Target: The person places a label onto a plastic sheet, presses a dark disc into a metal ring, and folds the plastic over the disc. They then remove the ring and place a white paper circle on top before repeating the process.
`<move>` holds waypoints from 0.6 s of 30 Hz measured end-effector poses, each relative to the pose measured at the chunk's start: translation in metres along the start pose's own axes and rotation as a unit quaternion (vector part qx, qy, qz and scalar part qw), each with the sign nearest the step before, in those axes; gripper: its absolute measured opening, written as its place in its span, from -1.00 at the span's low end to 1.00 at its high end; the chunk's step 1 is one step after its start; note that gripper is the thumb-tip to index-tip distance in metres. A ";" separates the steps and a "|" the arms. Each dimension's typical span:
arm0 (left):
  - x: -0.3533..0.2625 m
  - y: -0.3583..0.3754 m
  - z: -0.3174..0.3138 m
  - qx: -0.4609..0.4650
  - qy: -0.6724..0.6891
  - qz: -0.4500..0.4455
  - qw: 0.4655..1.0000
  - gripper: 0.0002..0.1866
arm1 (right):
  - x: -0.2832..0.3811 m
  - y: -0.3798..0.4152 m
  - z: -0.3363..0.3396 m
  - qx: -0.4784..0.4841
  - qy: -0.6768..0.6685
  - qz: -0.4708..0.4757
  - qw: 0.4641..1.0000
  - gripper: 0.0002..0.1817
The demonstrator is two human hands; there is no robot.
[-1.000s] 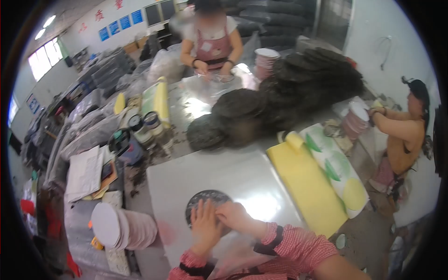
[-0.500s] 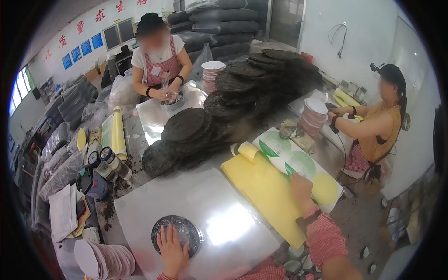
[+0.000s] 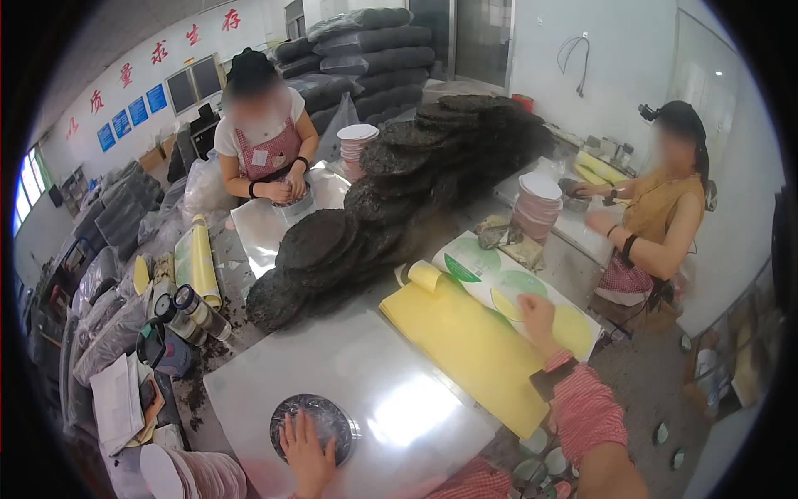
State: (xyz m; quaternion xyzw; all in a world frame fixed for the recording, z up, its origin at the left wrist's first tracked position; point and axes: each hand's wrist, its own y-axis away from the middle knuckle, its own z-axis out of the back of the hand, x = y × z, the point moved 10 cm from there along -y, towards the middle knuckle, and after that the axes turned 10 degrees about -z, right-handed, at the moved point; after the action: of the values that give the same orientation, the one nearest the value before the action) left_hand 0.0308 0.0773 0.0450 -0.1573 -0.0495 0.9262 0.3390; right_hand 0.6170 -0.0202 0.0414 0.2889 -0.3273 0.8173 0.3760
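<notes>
On a shiny metal sheet [image 3: 332,349] lies a round metal ring [image 3: 352,431] holding dark material under crinkled clear film [image 3: 312,407]. My left hand [image 3: 306,449] rests flat on that film, fingers stretched out. At the right, my right hand [image 3: 539,320] is closed in a pinch at the edge of a yellow-edged round sticker [image 3: 505,303], partly lifted over a sheet of green-and-white round labels [image 3: 474,264]. A bare yellow circle [image 3: 575,333] shows on that sheet beside my wrist. Yellow backing paper [image 3: 457,349] spreads between the metal sheet and the labels.
Dark round cakes [image 3: 320,241] are piled across the table's middle. Round paper stacks stand at front left [image 3: 195,474] and right [image 3: 536,208]. Jars [image 3: 202,312] sit at left. Co-workers work opposite [image 3: 266,141] and at right [image 3: 665,191].
My right hand has moved slightly, and the yellow-edged sticker now shows beside its fingers. My left hand stays on the film. The view has shifted a little.
</notes>
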 end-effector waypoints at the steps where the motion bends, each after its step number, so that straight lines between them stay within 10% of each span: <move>1: 0.001 0.003 0.000 -0.001 -0.006 0.002 1.000 -0.23 | -0.061 -0.026 0.021 -0.106 0.003 0.021 0.994 -0.87; 3: 0.000 0.004 0.002 -0.002 -0.001 0.004 1.000 -0.24 | -0.109 -0.039 0.078 -0.209 0.120 0.076 0.968 -0.74; 5: -0.001 0.002 0.008 -0.009 -0.003 0.007 1.000 -0.26 | -0.260 -0.060 0.113 -0.312 -0.410 -0.215 0.829 -0.61; 6: 0.005 0.001 0.011 -0.017 -0.009 0.042 0.999 -0.26 | -0.138 -0.018 0.124 -0.275 -0.357 -0.292 0.844 -0.54; 8: -0.001 0.000 0.008 -0.009 -0.009 0.015 1.000 -0.27 | -0.115 -0.004 0.033 -0.211 -0.006 -0.027 0.977 -0.45; 10: -0.003 0.002 0.011 -0.017 -0.038 0.019 0.999 -0.27 | 0.078 0.098 -0.074 0.105 -0.084 0.082 0.988 -0.23; 13: 0.000 0.007 0.009 -0.025 -0.018 0.029 0.999 -0.28 | 0.253 0.298 -0.155 0.439 -0.058 0.439 0.782 -0.10; 18: 0.029 0.031 -0.039 -0.063 0.332 0.047 0.940 -0.23 | 0.333 0.361 -0.155 0.441 -0.048 0.557 0.702 -0.03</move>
State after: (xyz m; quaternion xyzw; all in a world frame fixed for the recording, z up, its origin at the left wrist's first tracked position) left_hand 0.0033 0.0716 -0.0052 -0.4788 0.0148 0.8314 0.2818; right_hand 0.1083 0.0559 0.0700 0.2259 -0.0481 0.9135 -0.3350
